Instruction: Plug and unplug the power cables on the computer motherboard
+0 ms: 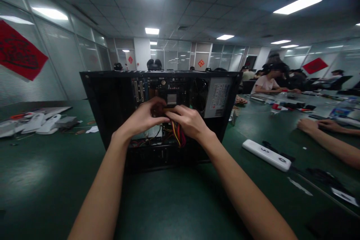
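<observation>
An open black computer case (pixel 112 97) lies on the green table (pixel 174 202), its inside facing me. Both my hands reach into it. My left hand (pixel 144 117) is closed, fingers curled around a small part near the motherboard that I cannot make out. My right hand (pixel 189 122) is closed too, pinching at the same spot, just above a bundle of red, yellow and black wires (pixel 178 137). A fan (pixel 199 94) and the power supply with its label (pixel 221 97) sit to the right inside the case.
A white power strip (pixel 266 155) lies right of the case. Another person's hands and forearm (pixel 326 131) rest on the table at far right. White devices and papers (pixel 42 123) lie at left. More people sit at the back right.
</observation>
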`<state>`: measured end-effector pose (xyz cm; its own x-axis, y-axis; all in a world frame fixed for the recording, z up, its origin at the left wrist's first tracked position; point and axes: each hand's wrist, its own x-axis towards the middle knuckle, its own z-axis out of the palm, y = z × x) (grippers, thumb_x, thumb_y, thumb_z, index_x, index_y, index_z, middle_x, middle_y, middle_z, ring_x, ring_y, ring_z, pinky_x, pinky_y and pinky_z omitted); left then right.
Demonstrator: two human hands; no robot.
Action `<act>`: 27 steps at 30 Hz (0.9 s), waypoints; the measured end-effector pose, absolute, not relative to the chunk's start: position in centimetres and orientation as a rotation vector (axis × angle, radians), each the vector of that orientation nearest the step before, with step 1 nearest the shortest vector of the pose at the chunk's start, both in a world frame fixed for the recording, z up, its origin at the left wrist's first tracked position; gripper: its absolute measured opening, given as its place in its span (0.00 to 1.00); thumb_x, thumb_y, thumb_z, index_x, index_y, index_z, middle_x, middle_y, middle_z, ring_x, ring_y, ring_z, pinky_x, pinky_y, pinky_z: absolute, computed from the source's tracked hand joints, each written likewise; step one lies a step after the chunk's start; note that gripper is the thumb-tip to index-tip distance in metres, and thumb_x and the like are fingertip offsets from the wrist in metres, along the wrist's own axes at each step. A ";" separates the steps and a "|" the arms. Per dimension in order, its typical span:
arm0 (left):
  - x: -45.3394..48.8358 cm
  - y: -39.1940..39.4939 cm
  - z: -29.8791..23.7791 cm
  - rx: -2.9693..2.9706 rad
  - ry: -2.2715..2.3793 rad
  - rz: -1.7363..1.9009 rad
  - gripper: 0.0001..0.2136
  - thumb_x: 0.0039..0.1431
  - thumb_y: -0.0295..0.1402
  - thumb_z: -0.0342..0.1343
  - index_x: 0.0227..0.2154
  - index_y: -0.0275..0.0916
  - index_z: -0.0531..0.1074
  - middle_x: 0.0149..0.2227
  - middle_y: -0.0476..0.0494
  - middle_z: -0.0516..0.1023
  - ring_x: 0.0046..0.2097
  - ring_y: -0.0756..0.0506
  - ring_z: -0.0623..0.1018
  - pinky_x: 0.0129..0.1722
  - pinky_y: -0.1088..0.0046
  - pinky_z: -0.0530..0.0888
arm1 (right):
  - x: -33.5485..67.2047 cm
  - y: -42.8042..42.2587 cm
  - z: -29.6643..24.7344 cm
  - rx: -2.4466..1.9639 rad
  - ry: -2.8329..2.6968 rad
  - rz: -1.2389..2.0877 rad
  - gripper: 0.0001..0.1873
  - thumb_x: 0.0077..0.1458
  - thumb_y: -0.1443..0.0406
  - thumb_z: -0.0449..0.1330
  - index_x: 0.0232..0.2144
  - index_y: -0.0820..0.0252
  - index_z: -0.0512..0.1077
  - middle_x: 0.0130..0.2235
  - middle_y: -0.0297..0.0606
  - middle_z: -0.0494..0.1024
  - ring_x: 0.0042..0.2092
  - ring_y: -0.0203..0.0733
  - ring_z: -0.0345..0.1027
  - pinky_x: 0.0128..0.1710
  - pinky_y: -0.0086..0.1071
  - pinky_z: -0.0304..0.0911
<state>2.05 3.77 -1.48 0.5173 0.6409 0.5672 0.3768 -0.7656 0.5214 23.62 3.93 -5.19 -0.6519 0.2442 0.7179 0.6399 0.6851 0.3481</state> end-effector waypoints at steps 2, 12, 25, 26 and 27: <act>2.5 3.6 -1.3 2.508 0.848 1.137 0.16 0.52 0.37 0.65 0.43 0.37 0.72 0.42 0.44 0.76 0.43 0.44 0.77 0.45 0.65 0.74 | 23.7 4.0 -5.1 -0.759 -2.233 -0.762 0.14 0.65 0.69 0.53 0.51 0.62 0.72 0.44 0.45 0.75 0.43 0.44 0.68 0.40 0.35 0.67; 3.1 5.6 -2.8 2.795 0.904 1.224 0.05 0.60 0.33 0.59 0.36 0.38 0.78 0.39 0.44 0.81 0.42 0.46 0.79 0.44 0.70 0.73 | 23.6 4.4 -4.8 -1.060 -2.286 -0.424 0.14 0.66 0.67 0.52 0.50 0.59 0.73 0.45 0.43 0.74 0.46 0.42 0.70 0.45 0.32 0.64; 4.0 8.9 -7.5 2.934 1.436 0.611 0.10 0.63 0.31 0.54 0.43 0.41 0.79 0.45 0.44 0.81 0.47 0.42 0.79 0.46 0.69 0.73 | 24.4 8.5 -9.1 -1.471 -2.341 -0.230 0.12 0.53 0.70 0.59 0.41 0.62 0.77 0.44 0.45 0.77 0.46 0.44 0.72 0.41 0.30 0.62; 4.0 8.8 -7.6 2.933 1.453 0.602 0.10 0.63 0.31 0.54 0.43 0.42 0.79 0.46 0.44 0.81 0.47 0.42 0.79 0.46 0.69 0.73 | 24.2 8.4 -9.2 -1.456 -2.343 -0.229 0.12 0.53 0.70 0.59 0.40 0.63 0.77 0.43 0.45 0.77 0.45 0.45 0.72 0.40 0.30 0.62; 4.0 8.8 -7.7 2.929 1.472 0.595 0.11 0.63 0.31 0.54 0.44 0.43 0.78 0.47 0.45 0.81 0.47 0.42 0.79 0.46 0.70 0.73 | 24.1 8.4 -9.2 -1.440 -2.350 -0.226 0.12 0.53 0.69 0.58 0.40 0.63 0.77 0.43 0.45 0.78 0.45 0.45 0.72 0.40 0.30 0.62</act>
